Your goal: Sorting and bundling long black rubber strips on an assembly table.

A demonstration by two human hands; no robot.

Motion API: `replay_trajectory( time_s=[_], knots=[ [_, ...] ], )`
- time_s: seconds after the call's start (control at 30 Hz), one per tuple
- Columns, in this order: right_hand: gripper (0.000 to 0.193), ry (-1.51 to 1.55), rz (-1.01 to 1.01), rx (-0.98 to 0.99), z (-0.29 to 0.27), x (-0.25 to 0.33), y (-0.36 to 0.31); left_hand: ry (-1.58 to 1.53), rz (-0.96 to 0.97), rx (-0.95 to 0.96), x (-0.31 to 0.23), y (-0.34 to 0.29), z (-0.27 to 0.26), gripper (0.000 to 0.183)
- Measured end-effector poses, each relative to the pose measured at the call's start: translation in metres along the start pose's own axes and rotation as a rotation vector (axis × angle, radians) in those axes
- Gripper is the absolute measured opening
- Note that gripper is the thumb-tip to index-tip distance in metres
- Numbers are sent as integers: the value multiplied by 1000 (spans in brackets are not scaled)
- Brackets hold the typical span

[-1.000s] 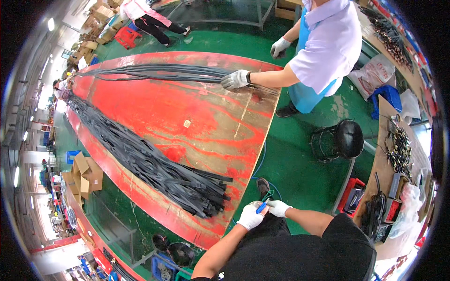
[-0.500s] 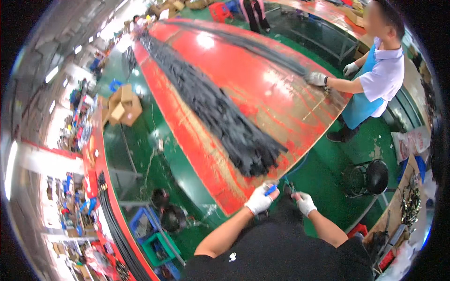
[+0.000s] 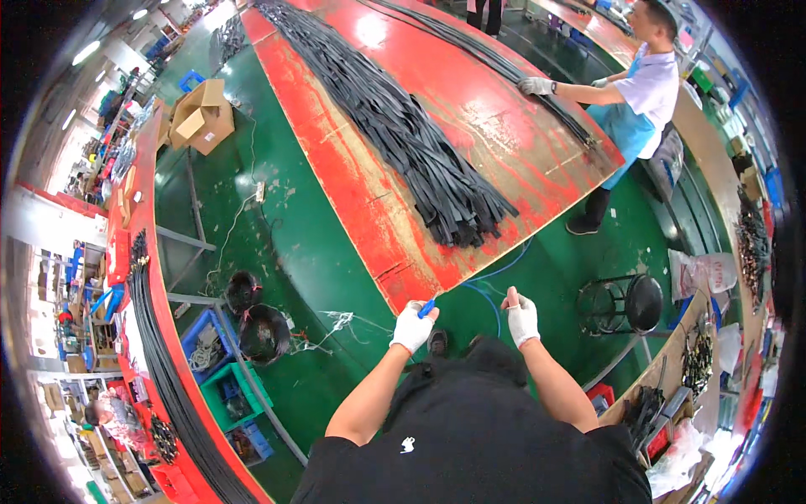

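Observation:
My left hand (image 3: pixel 412 328), in a white glove with bare fingertips, is closed around a small blue stick-like thing (image 3: pixel 426 308); its kind is not clear. It is by the near corner of the red table (image 3: pixel 367 265). To the right, beyond the table's front edge, my right hand (image 3: pixel 522 318) is raised in a similar glove, one finger stretched upward; I see nothing held in it. A long heap of flat black strips (image 3: pixel 420 160) lies along the table, its loose ends towards me.
Across the table a co-worker (image 3: pixel 646 92) in a blue apron rests a gloved hand on a thin bundle of black strips (image 3: pixel 470 50). A round black stool (image 3: pixel 625 303) stands at right. Crates (image 3: pixel 231 395), black bins (image 3: pixel 264 333) and a cardboard box (image 3: pixel 201 118) are at left.
My hands have moved apart, the left one leftward with the blue thing still in it. My view has tilted down, so the table sits higher. The co-worker's hand remains on the thin bundle.

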State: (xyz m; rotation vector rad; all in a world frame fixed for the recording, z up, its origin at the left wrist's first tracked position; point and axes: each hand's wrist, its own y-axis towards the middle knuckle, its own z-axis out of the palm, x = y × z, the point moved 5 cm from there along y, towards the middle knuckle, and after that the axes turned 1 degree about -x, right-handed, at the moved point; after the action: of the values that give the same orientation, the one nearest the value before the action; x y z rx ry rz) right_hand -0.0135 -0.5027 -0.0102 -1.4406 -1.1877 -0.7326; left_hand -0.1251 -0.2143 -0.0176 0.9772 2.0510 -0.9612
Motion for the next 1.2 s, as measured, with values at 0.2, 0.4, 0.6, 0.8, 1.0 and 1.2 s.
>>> replay_trajectory(
  time_s=[0.2,0.4,0.6,0.8,1.0,1.2],
  knots=[
    [23,-389,-147,-106,-16,35,-9,22,-5,-48,-6,-3,-8,33],
    [30,-448,-223,-22,-22,26,-8,167,112,-118,-12,-13,-12,33],
    [48,-578,-274,-58,-17,15,3,229,-2,-76,-44,-6,-17,33],
    [45,-428,-486,145,16,79,28,323,-162,-62,-69,52,-49,35],
    [39,-88,-101,407,55,43,63,556,-117,-273,-74,184,-108,42],
    [28,-207,42,389,65,5,78,456,-235,-297,-97,365,-171,40]
  ],
)
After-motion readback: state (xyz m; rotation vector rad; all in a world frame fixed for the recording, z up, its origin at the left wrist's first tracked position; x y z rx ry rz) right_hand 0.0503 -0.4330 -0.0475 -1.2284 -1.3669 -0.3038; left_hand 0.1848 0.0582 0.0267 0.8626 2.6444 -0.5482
